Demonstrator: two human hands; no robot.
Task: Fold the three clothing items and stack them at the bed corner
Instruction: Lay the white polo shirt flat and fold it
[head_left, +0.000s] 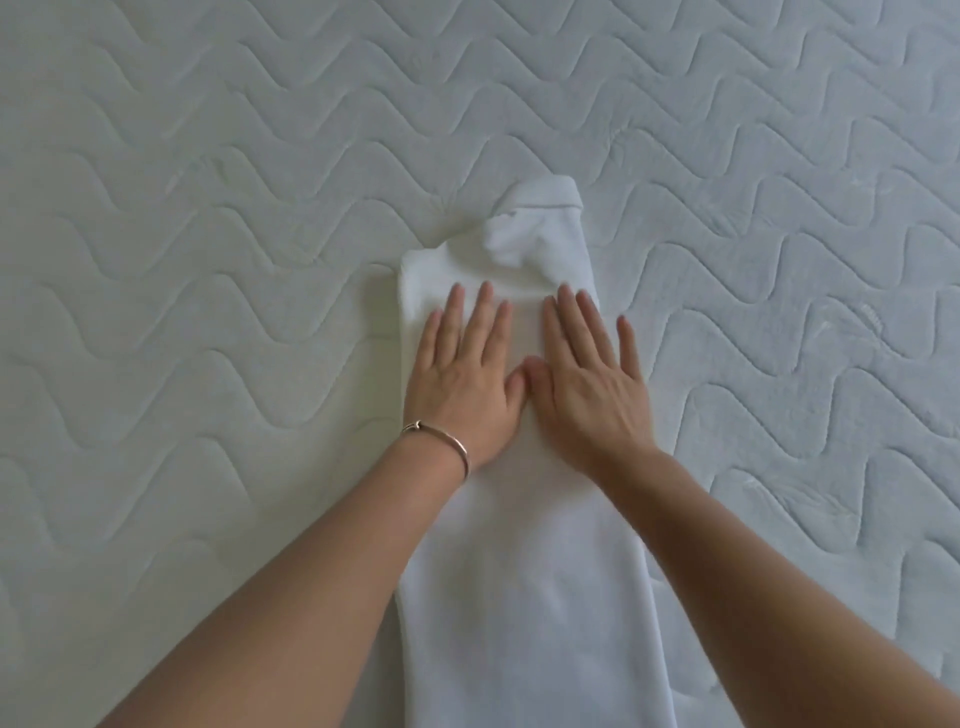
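A white garment (519, 597) lies folded into a long narrow strip on the mattress (208, 260), running from the bottom edge up to a collar-like end at the top. My left hand (467, 374) presses flat on its upper part, fingers straight, with a thin bracelet on the wrist. Beside it, my right hand (587, 379) also lies flat on the cloth, thumbs nearly touching. Only this one garment shows in the head view.
The quilted pale mattress with a wavy stitch pattern fills the whole view on every side of the garment. No bed edge or corner shows.
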